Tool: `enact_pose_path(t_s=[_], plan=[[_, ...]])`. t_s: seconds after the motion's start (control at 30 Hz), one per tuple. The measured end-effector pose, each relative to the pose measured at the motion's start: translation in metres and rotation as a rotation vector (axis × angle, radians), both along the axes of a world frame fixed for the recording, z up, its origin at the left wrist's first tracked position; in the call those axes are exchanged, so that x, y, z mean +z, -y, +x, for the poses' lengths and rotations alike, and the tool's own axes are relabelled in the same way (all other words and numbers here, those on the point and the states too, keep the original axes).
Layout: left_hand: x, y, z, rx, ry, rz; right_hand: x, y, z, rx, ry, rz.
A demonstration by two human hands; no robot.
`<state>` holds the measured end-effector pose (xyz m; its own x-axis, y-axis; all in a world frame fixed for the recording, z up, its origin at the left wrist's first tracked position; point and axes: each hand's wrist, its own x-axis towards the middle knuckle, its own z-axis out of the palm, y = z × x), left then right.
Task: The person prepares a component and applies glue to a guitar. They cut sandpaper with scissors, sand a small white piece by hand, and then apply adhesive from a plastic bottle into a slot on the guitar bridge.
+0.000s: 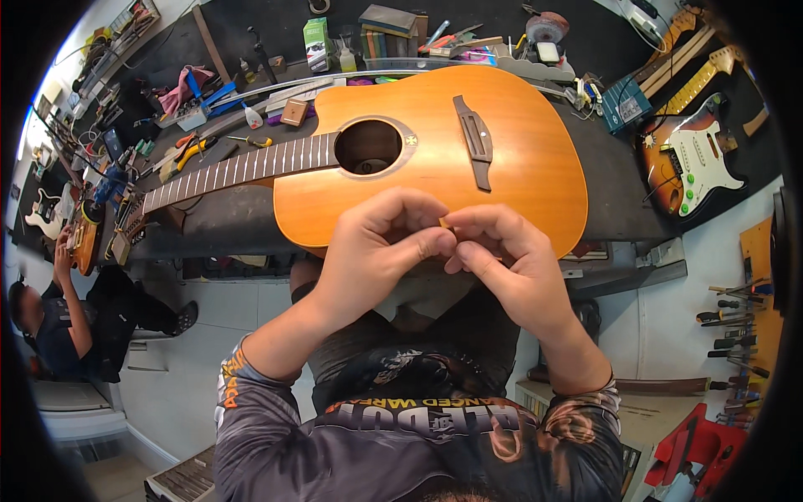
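Observation:
An acoustic guitar (535,151) with an orange-brown top lies face up on the dark workbench, its neck pointing left. No strings show over the soundhole (368,147) or the dark wooden bridge (474,142). Above the lower edge of the guitar body, my left hand (386,238) and my right hand (508,255) meet, fingertips pinched together. Between them is a small tan piece (446,223), mostly covered by the fingers, so its kind cannot be made out. Both hands are closed on it.
Yellow-handled pliers (194,152) and a small wooden block (294,112) lie by the neck. A sunburst electric guitar (690,159) rests at the right. Screwdrivers (736,318) hang on the right-hand rack. Another person (63,326) works on a guitar at far left.

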<state>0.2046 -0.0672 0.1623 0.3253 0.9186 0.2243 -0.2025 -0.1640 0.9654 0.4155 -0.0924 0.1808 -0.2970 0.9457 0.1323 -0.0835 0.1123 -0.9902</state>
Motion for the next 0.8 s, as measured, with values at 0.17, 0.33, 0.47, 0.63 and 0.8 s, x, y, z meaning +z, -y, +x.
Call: enact_pose_path(t_s=[0.17,0.33,0.47,0.63,0.8], plan=[[-0.011,-0.002,0.003,-0.002,0.106,-0.066,-0.004,-0.001,0.005,-0.051,0.141,-0.024],[-0.008,0.002,0.007,-0.024,0.134,-0.092,-0.004,-0.001,0.005,-0.09,0.111,-0.008],[-0.004,0.001,0.008,0.0,-0.057,0.081,-0.003,-0.002,0.01,-0.106,0.179,0.039],[0.002,0.005,0.01,0.038,-0.17,0.114,-0.002,-0.002,0.011,-0.121,0.205,0.062],[0.007,0.008,0.011,0.031,-0.245,0.117,-0.006,-0.003,0.014,-0.129,0.251,0.095]])
